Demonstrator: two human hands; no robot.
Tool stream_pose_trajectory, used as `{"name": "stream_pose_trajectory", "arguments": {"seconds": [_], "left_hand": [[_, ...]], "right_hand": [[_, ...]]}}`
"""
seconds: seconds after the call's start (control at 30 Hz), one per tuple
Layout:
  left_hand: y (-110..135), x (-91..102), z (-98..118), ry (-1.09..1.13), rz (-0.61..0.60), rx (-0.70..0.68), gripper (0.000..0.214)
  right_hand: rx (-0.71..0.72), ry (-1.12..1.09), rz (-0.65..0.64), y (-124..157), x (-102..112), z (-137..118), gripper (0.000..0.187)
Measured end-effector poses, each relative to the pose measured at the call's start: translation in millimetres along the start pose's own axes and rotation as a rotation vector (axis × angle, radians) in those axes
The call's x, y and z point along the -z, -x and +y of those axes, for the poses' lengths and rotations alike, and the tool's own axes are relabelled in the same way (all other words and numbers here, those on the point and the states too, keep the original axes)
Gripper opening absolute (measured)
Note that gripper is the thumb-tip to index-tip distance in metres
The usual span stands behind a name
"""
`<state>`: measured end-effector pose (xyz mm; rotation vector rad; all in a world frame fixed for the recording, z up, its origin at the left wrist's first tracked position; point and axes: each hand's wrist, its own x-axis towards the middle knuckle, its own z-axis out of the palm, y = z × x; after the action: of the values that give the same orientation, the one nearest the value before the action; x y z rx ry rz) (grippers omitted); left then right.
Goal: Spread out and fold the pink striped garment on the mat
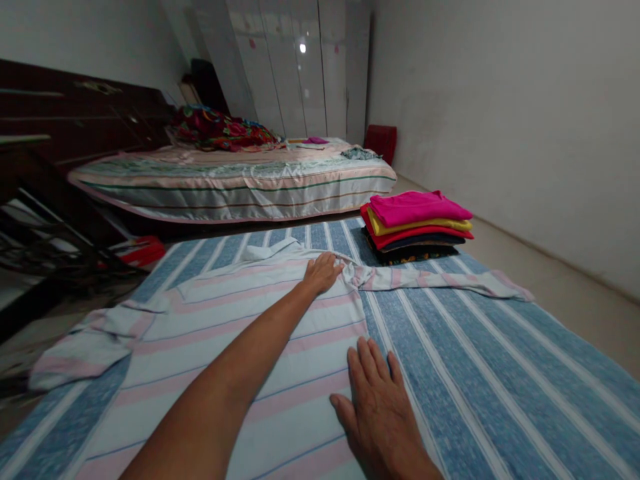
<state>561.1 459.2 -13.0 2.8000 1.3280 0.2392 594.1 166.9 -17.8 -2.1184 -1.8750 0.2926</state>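
Observation:
A white long-sleeved shirt with pink bands and thin blue lines (240, 320) lies spread out, collar at the far end. My left hand (324, 272) reaches across it and rests on the cloth by the right shoulder, fingers stretched forward. Lower down, my right hand (377, 403) is laid flat over the shirt's right edge, fingers a little apart and nothing held. One sleeve (440, 280) runs straight out to the right. On the left the other sleeve (95, 343) lies crumpled and bent toward me.
Beneath the shirt is a blue-and-white striped bedspread (475, 373). A stack of folded clothes (417, 223), magenta on top, stands at its far right corner. Beyond are a second bed (240, 183), a patterned red blanket (220, 130) and a wardrobe (300, 73). A dark table (30, 160) is at left.

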Motion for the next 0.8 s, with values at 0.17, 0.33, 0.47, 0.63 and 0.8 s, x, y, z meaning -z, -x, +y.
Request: {"name": "stream_pose_trajectory", "arguments": {"seconds": [0.17,0.33,0.47,0.63,0.8], "left_hand": [[0.5,7.2,2.1,0.004,-0.053,0.016,0.045],[23.2,24.1,12.0,-0.018,-0.041,0.051,0.042],[58.8,33.1,22.4,-0.038,-0.083,0.053,0.042],[90.3,28.1,30.6,-0.025,-0.169,0.102,0.056],[93.7,19.1,30.7,0.010,-0.263,0.147,0.068]], "right_hand": [[0.000,0.003,-0.002,-0.1,1.3,1.4,0.066],[-0.003,0.004,-0.005,0.6,2.6,1.3,0.066],[-0.003,0.008,-0.006,1.5,3.4,-0.3,0.065],[0.003,0.022,0.002,3.4,3.9,-1.2,0.065],[0.007,0.036,0.000,3.8,2.9,-0.6,0.064]]}}
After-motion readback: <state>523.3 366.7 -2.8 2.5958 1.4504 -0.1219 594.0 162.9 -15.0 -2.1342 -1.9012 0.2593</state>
